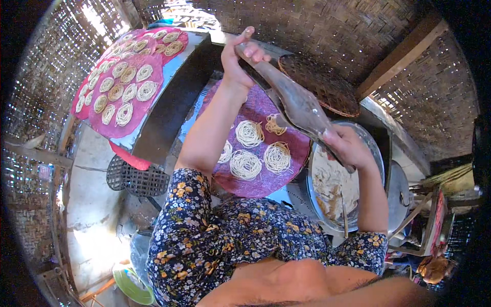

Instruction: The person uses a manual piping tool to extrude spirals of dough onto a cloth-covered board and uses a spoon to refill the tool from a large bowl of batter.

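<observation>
Held across in front of me is a long wooden noodle press (299, 105), thick in the middle with a handle at each end. My left hand (244, 57) grips its far upper end, thumb raised. My right hand (350, 147) is closed around the nearer, lower end. Beneath the press lies a round purple cloth (255, 188) with several pale coiled noodle nests (246, 164) on it. Under my right forearm stands a round metal basin (310, 189) of pale dough (327, 176), with a thin stick (344, 215) in it.
To the left, pink cloths (97, 120) full of noodle nests cover a raised surface with a dark board edge (171, 97). A woven tray (319, 84) leans against the bamboo wall at the back. A black basket (135, 176) and a green tub (132, 286) are on the left.
</observation>
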The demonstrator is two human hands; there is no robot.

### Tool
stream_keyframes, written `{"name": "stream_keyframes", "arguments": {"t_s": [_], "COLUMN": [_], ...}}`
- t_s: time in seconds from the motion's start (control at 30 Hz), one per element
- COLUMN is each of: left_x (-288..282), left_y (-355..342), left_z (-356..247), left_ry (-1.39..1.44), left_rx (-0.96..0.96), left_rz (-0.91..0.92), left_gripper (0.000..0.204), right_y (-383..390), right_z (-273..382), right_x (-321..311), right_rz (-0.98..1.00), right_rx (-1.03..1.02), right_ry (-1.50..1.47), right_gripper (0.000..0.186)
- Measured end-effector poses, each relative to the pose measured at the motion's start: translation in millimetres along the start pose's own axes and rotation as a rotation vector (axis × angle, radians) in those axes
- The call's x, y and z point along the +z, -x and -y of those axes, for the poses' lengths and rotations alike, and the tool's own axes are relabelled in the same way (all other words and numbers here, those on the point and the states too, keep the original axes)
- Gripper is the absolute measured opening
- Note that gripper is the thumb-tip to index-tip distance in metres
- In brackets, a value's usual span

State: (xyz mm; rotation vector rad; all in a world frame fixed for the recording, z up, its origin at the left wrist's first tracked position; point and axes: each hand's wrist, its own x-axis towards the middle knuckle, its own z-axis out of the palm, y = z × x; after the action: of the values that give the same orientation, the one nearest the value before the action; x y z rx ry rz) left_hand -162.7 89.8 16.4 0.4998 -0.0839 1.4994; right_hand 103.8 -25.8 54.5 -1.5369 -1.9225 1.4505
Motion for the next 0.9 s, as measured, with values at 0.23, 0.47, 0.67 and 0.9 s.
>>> {"name": "stream_keyframes", "arguments": {"t_s": [0.23,0.47,0.67,0.9], "left_x": [4.2,8.5,10.8,-16.9], "left_y": [-13.6,-12.0,7.3,-1.0], "left_z": [5.7,-20.6,-0.2,24.3], "left_ry": [0.023,-0.013,-0.046,0.020], "left_rx": [-0.010,0.010,-0.020,-0.130], "left_rz": [0.042,0.120,-0.038,-0.007], "left_gripper": [0.021,0.027,0.025,0.028], "right_y": [5.3,-5.9,10.1,3.7], "right_z": [4.1,12.4,-8.4,-33.4], "right_x": [-12.3,-0.5,-2.8,3.2], "right_rz": [-0.140,-0.115,-0.051,-0.161], "right_rx": [-0.070,-0.120,-0.084,-0.067], "right_ry": [0.103,0.085,0.042,0.065], "right_gripper": [0.055,0.051,0.052,0.054]}}
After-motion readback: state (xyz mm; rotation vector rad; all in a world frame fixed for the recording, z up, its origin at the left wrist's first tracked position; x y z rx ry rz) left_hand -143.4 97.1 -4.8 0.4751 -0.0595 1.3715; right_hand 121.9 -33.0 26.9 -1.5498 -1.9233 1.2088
